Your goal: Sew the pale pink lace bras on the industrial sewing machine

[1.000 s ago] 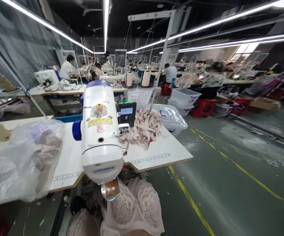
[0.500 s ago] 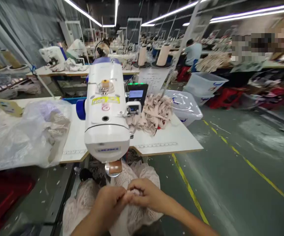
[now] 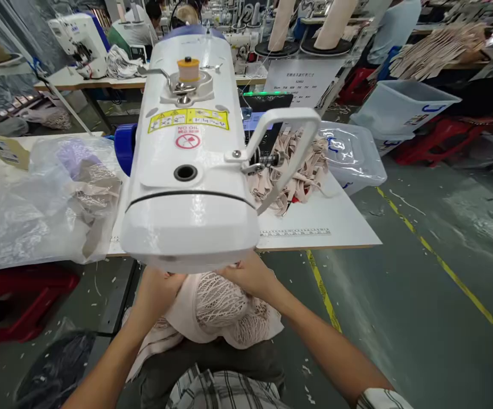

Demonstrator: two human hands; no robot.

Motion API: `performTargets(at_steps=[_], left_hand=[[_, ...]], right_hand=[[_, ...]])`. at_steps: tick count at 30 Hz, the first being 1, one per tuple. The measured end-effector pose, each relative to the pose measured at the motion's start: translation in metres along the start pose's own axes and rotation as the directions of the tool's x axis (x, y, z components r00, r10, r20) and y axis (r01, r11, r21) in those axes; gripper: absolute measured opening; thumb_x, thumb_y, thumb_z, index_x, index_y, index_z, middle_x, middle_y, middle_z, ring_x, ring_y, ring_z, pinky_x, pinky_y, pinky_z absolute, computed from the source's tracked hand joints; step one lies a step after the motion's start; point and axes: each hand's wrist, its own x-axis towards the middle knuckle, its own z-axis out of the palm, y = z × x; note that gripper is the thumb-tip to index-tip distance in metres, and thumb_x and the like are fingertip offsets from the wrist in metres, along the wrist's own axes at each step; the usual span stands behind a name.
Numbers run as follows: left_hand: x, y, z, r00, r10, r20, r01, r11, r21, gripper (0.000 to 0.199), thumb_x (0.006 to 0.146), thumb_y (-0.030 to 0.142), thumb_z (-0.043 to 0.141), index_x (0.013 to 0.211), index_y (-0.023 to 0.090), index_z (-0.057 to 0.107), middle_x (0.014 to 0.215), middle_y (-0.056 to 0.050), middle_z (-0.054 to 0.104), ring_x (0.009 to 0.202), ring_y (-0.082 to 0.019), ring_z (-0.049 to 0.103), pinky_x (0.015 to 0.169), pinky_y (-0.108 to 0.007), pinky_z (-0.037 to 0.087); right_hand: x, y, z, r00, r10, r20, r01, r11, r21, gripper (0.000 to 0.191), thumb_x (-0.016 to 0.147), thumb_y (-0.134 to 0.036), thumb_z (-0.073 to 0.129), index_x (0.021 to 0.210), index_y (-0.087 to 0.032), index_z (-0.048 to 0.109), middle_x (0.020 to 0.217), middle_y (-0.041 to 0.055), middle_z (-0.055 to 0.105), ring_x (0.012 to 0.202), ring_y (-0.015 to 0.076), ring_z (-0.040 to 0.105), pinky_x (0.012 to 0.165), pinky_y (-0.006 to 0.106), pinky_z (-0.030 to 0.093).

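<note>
A white sewing machine [image 3: 190, 221] with a blue handwheel fills the middle of the view. Just under its front end, my left hand [image 3: 158, 292] is closed on the left edge of a beige lace garment [image 3: 223, 307]. My right hand [image 3: 250, 277] grips the same garment on the right, its fingertips partly hidden by the machine head. The garment hangs between both hands and lies over my lap. The needle area is hidden behind the machine head.
Beige fabric strips [image 3: 308, 165] lie heaped on the white table [image 3: 335, 227] to the right. Beyond it is a clear plastic bin [image 3: 352, 150]. A plastic bag [image 3: 41, 199] covers the left tabletop, above a red stool [image 3: 20, 301]. People sit at machines farther back.
My hands have moved apart and up under the machine head, taking the garment with them. The view has tilted down and come closer to the machine; my lap now shows.
</note>
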Motion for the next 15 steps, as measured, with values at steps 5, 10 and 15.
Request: performTargets(at_steps=[5, 10, 15], left_hand=[[0.006, 0.006, -0.003, 0.99, 0.139, 0.003, -0.139, 0.99, -0.022, 0.021, 0.075, 0.032, 0.05, 0.059, 0.02, 0.057, 0.07, -0.004, 0.065, 0.071, -0.018, 0.051, 0.071, -0.027, 0.047], [0.004, 0.0, -0.002, 0.994, 0.113, 0.003, -0.113, 0.994, -0.008, 0.02, 0.077, 0.034, 0.051, 0.064, 0.021, 0.059, 0.064, -0.003, 0.062, 0.068, -0.018, 0.051, 0.064, -0.027, 0.044], [-0.001, -0.009, -0.006, 0.998, 0.041, 0.044, -0.044, 0.996, 0.075, 0.025, 0.078, 0.032, 0.051, 0.055, 0.022, 0.051, 0.042, 0.003, 0.036, 0.052, -0.015, 0.038, 0.05, -0.026, 0.031]], right_hand=[[0.004, 0.009, -0.001, 1.0, -0.014, 0.007, 0.014, 1.0, 0.019, 0.027, 0.085, -0.046, 0.065, 0.076, -0.021, 0.07, 0.069, 0.0019, 0.064, 0.083, 0.0247, 0.063, 0.081, 0.036, 0.051], [0.003, 0.027, 0.002, 1.0, 0.013, -0.01, -0.012, 0.997, 0.073, 0.034, 0.082, -0.052, 0.069, 0.096, -0.021, 0.071, 0.086, 0.0047, 0.069, 0.089, 0.0273, 0.064, 0.09, 0.042, 0.05], [-0.025, 0.059, 0.021, 0.975, 0.012, 0.222, -0.096, 0.924, 0.369, 0.076, 0.074, -0.058, 0.075, 0.135, -0.021, 0.051, 0.118, 0.0105, 0.064, 0.111, 0.0287, 0.06, 0.097, 0.041, 0.047]])
